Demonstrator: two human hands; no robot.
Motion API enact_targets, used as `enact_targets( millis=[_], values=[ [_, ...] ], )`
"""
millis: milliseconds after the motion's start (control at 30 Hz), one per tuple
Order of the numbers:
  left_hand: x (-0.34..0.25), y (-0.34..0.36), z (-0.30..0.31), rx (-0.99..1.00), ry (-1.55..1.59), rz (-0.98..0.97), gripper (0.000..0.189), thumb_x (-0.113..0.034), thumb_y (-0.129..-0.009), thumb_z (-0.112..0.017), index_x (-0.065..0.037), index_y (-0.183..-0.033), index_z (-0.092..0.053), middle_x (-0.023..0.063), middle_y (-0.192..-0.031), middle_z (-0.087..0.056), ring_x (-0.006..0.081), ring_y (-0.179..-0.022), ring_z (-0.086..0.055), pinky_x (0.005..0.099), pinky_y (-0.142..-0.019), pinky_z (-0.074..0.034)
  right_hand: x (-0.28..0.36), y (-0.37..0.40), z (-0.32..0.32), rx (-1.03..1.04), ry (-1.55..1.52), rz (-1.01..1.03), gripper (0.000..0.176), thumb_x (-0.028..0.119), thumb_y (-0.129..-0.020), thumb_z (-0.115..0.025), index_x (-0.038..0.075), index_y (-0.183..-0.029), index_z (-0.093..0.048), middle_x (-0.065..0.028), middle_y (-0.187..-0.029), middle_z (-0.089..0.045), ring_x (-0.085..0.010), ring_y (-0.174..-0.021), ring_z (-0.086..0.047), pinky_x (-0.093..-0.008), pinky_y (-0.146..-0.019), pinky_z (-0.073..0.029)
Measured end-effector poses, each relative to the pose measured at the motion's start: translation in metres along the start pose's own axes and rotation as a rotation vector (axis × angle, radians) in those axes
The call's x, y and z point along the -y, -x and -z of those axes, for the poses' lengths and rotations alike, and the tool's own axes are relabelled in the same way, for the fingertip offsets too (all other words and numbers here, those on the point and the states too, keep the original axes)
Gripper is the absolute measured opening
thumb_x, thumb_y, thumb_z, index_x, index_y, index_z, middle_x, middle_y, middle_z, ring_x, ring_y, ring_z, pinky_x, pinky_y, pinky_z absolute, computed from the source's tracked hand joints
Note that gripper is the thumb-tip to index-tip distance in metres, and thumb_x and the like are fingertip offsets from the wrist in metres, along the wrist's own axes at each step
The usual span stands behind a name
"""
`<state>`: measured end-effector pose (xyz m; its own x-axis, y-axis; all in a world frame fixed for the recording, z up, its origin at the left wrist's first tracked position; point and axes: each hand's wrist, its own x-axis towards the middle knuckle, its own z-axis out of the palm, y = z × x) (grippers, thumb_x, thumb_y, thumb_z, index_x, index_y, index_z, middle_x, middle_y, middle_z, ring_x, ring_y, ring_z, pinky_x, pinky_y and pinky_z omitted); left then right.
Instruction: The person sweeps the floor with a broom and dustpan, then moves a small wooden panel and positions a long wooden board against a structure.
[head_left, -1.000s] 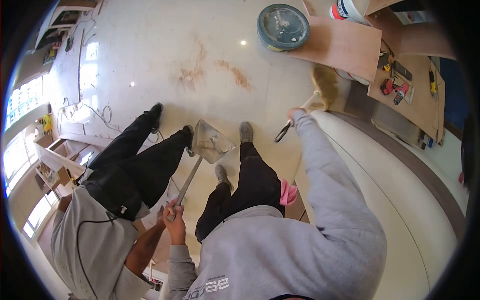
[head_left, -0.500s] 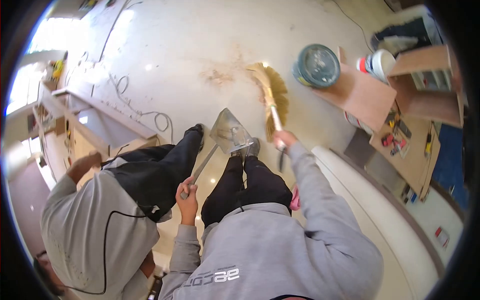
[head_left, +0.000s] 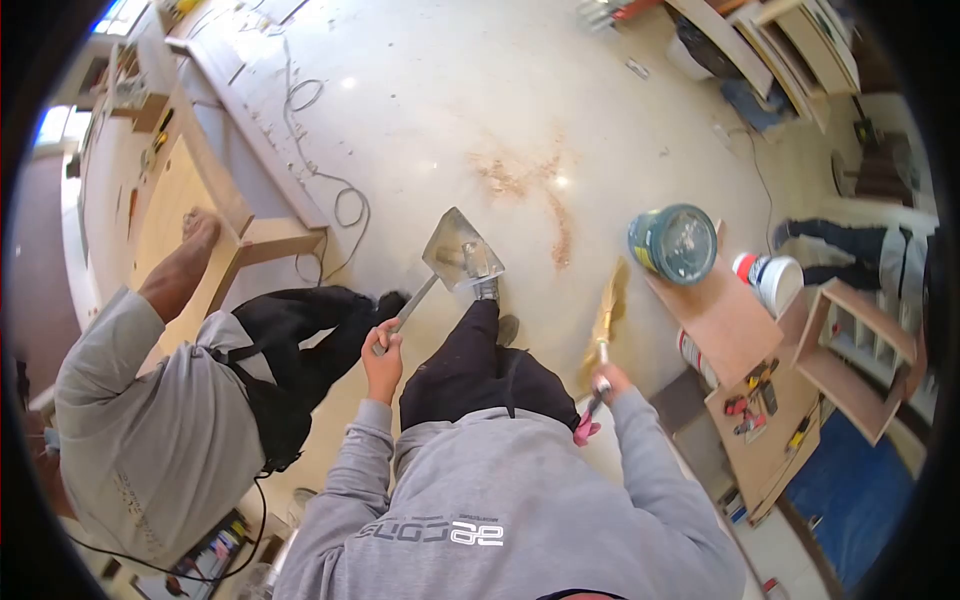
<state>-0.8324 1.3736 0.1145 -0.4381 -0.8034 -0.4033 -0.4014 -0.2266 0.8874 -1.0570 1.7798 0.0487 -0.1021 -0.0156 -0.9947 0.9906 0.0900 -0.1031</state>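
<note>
In the head view, the left hand (head_left: 382,365) is wrapped around the handle of a dustpan (head_left: 447,243), whose pan appears in front of the person's shoe; whether it touches the floor (head_left: 420,110) I cannot tell. The right hand (head_left: 612,382) grips a broom (head_left: 605,312), its bristles near a green bucket (head_left: 686,245). Brown dust (head_left: 505,178) lies on the floor beyond the dustpan. At left, a co-worker (head_left: 165,420) rests a hand (head_left: 200,230) on a wooden frame (head_left: 180,185).

The left hand (head_left: 382,370) is curled tight at the torso's (head_left: 520,480) eleven o'clock, the right hand (head_left: 613,383) likewise at one.
</note>
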Motion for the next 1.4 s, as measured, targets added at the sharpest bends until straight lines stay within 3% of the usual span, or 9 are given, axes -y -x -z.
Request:
enact_targets(
  millis=[200, 333, 400, 433, 667, 767, 967, 1167, 1400],
  values=[
    [0.012, -0.001, 0.042, -0.164, -0.2, -0.027, 0.029, 0.01, -0.079, -0.051, -0.005, -0.067, -0.029, 0.0134, -0.102, -0.064, 0.0161, -0.097, -0.056, 0.0293, -0.088, -0.04, 0.124, -0.136, -0.166, 0.418, -0.332, -0.428, 0.011, -0.001, -0.08, -0.045, 0.001, -0.09, -0.041, -0.0012, -0.058, -0.046, -0.0079, -0.044, -0.047, -0.0191, -0.04, -0.044],
    [0.031, 0.016, 0.057, -0.318, -0.104, 0.07, 0.026, 0.01, -0.078, -0.049, -0.005, -0.067, -0.031, 0.014, -0.101, -0.064, 0.0195, -0.1, -0.058, 0.0311, -0.091, -0.04, 0.214, -0.142, -0.277, 0.5, -0.3, -0.376, 0.014, -0.001, -0.081, -0.044, 0.0, -0.094, -0.039, -0.0012, -0.06, -0.046, -0.0072, -0.046, -0.048, -0.017, -0.041, -0.045],
    [0.032, 0.026, 0.061, -0.364, -0.119, 0.077, 0.026, 0.01, -0.079, -0.049, -0.005, -0.067, -0.031, 0.0143, -0.102, -0.064, 0.0208, -0.101, -0.058, 0.0314, -0.091, -0.04, 0.251, -0.144, -0.31, 0.555, -0.306, -0.403, 0.01, 0.0, -0.082, -0.043, -0.001, -0.091, -0.04, -0.0004, -0.06, -0.045, -0.0071, -0.047, -0.048, -0.0165, -0.042, -0.044],
    [0.034, 0.032, 0.063, -0.379, -0.146, 0.092, 0.026, 0.01, -0.079, -0.048, -0.005, -0.067, -0.03, 0.0146, -0.102, -0.064, 0.022, -0.101, -0.058, 0.0317, -0.092, -0.039, 0.265, -0.144, -0.323, 0.525, -0.272, -0.425, 0.013, 0.004, -0.082, -0.045, 0.007, -0.069, -0.043, 0.0005, -0.056, -0.044, -0.0073, -0.045, -0.046, -0.0192, -0.042, -0.043],
    [0.075, 0.063, 0.082, -0.522, -0.006, 0.13, 0.025, 0.012, -0.078, -0.046, -0.005, -0.07, -0.03, 0.0181, -0.103, -0.062, 0.0242, -0.103, -0.057, 0.0323, -0.093, -0.039, 0.255, -0.053, -0.293, 0.564, -0.002, -0.319, 0.019, 0.008, -0.085, -0.042, 0.011, -0.067, -0.041, 0.0019, -0.055, -0.039, -0.0074, -0.041, -0.04, -0.0211, -0.035, -0.038],
    [0.084, 0.09, 0.081, -0.569, -0.057, 0.168, 0.025, 0.013, -0.078, -0.046, -0.006, -0.072, -0.031, 0.0188, -0.104, -0.061, 0.0245, -0.104, -0.057, 0.0327, -0.092, -0.04, 0.213, 0.038, -0.244, 0.383, 0.445, -0.038, 0.008, 0.006, -0.083, -0.044, 0.012, -0.087, -0.041, 0.0003, -0.057, -0.04, -0.0095, -0.042, -0.04, -0.0232, -0.034, -0.035],
    [0.104, 0.134, 0.039, -0.778, 0.093, 0.329, 0.026, 0.013, -0.079, -0.046, -0.008, -0.074, -0.032, 0.0168, -0.108, -0.06, 0.0228, -0.098, -0.056, 0.0293, -0.08, -0.045, 0.216, 0.143, -0.217, 0.44, 0.786, -0.166, 0.05, 0.001, -0.08, -0.049, 0.016, -0.125, -0.033, -0.0047, -0.065, -0.044, -0.0125, -0.045, -0.043, -0.0253, -0.036, -0.037],
    [0.085, 0.172, -0.042, -1.029, 0.235, 0.376, 0.027, 0.012, -0.08, -0.047, -0.011, -0.078, -0.033, 0.0165, -0.114, -0.056, 0.0212, -0.095, -0.055, 0.0266, -0.073, -0.046, 0.26, -0.061, -0.25, 0.53, 0.779, -0.366, 0.009, 0.008, -0.085, -0.051, 0.007, -0.093, -0.046, -0.0042, -0.067, -0.049, -0.0083, -0.045, -0.043, -0.0192, -0.033, -0.036],
    [0.0, 0.237, -0.1, -1.162, 0.408, 0.476, 0.029, 0.013, -0.081, -0.045, -0.012, -0.076, -0.03, 0.0157, -0.118, -0.054, 0.0215, -0.102, -0.053, 0.0342, -0.084, -0.049, 0.401, -0.176, -0.322, 0.33, 0.685, -0.484, 0.011, 0.009, -0.09, -0.041, 0.005, -0.097, -0.034, -0.0008, -0.06, -0.038, -0.007, -0.044, -0.037, -0.018, -0.031, -0.031]
  ],
)
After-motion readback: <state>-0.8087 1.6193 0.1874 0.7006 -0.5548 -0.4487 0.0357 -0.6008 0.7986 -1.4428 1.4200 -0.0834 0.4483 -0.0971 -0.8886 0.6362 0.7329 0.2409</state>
